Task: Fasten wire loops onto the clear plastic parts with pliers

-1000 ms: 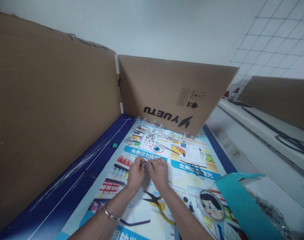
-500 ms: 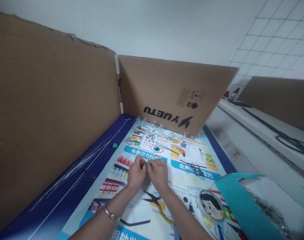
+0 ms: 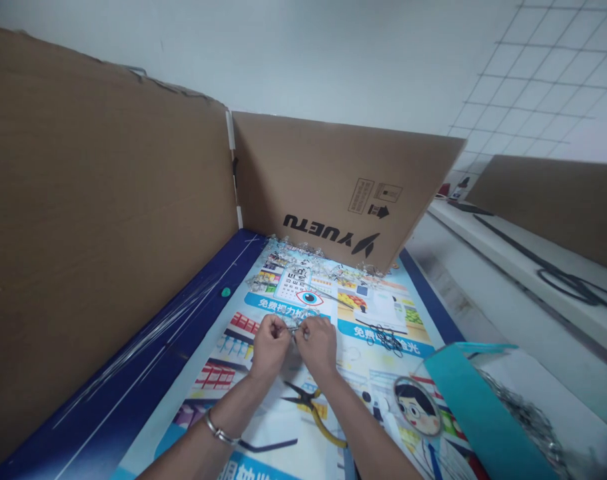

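Observation:
My left hand (image 3: 271,347) and my right hand (image 3: 317,348) are close together over the printed sheet, both with fingers pinched. A thin dark wire piece (image 3: 293,328) spans the small gap between their fingertips; its ends are hidden in the fingers. Just beyond my right hand lies some clear or silvery wire. Below the hands, a pair of pliers (image 3: 306,400) with yellow handles rests with its jaws apart, partly covered by my right forearm. To the right of the hands sits a tangle of black wire pieces (image 3: 387,340).
A teal box (image 3: 476,407) of tangled metal wire pieces (image 3: 526,420) stands at the lower right. Clear and silvery pieces (image 3: 343,271) lie along the back. Cardboard panels (image 3: 328,173) wall the left and back. A green dot-like object (image 3: 226,292) is on the blue border.
The view has shifted slightly. My fingertips have parted a little, and the dark wire between them shows more clearly. Both hands stay in nearly the same place.

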Tool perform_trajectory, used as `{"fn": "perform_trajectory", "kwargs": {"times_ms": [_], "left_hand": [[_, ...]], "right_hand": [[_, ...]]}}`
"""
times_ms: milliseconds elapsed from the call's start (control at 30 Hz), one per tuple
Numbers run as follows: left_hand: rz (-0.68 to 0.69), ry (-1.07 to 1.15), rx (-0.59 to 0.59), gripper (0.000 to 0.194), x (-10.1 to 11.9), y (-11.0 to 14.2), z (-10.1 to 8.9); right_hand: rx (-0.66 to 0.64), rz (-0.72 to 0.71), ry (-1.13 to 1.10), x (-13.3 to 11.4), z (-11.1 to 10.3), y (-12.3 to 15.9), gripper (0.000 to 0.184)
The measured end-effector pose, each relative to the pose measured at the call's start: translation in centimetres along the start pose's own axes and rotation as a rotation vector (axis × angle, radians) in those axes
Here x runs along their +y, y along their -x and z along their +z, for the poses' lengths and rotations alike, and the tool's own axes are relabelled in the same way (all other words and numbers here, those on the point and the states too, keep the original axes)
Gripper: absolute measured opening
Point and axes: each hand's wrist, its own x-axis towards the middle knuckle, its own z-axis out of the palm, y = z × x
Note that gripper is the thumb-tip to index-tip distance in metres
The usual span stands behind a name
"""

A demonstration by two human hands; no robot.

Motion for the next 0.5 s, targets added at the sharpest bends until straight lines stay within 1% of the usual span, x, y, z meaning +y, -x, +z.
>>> {"fn": "perform_trajectory", "kwargs": {"times_ms": [233, 333, 400, 500], "left_hand": [[-0.002, 0.082, 0.008, 0.012, -0.4, 0.0, 0.0], [-0.001, 0.13, -0.017, 0.013, -0.4, 0.2, 0.1], [-0.027, 0.172, -0.026, 0.013, -0.2, 0.6, 0.3], [-0.118, 0.29, -0.05, 0.016, 0.4, 1.2, 0.6]], "right_hand": [[-0.001, 0.013, 0.039, 0.1, 0.2, -0.1, 0.009], [-0.004, 0.011, 0.053, 0.1, 0.3, -0.1, 0.01], [-0.006, 0.01, 0.06, 0.2, 0.2, -0.2, 0.012], [-0.009, 0.005, 0.061, 0.2, 0.0, -0.3, 0.011]]}}
